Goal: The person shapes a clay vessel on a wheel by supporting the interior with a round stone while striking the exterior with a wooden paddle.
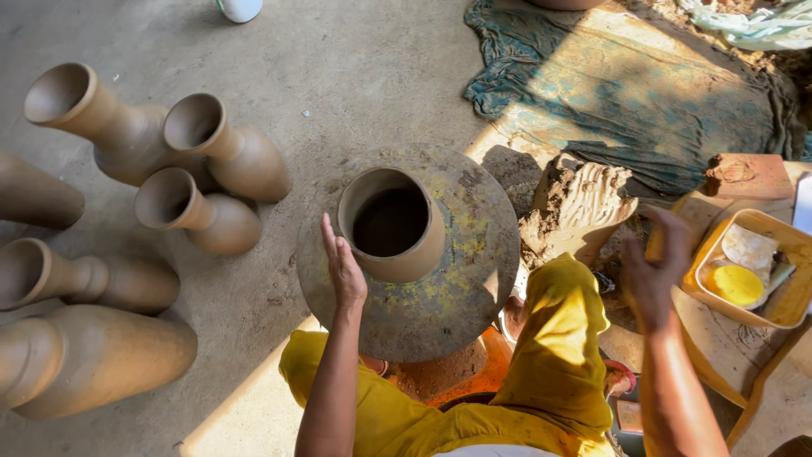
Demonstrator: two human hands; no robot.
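Bare concrete floor (381, 68), grey and dusty, part sunlit, serves as the work area, seen from above. Centre: one round potter's wheel (461, 288), dark disc flecked with yellow, carrying a freshly thrown clay pot (404, 254), open-mouthed, upright, set slightly left of the disc's middle. Left hand (342, 267): flat and open, fingers together and pointing away from the person, lying on the disc just left of the pot, close beside its wall; whether it touches the wall cannot be told. Right hand (655, 271): raised, fingers loosely spread, holding nothing, blurred, well to the right of the pot and apart from the wheel, hovering above the clutter beside a yellow tub (791, 305). The pot thus lies between the two hands, far nearer the left. Tub contents: a yellow sponge-like piece and a pale scrap. Right of the wheel: one lump of wet clay (579, 207), ridged with finger marks. Behind it: a teal cloth (626, 101) spread on the floor. Left of the wheel: a group of finished narrow-necked clay vases (216, 152), brown, some standing and some lying on their sides. Foreground: the person's knees in yellow fabric (554, 364).
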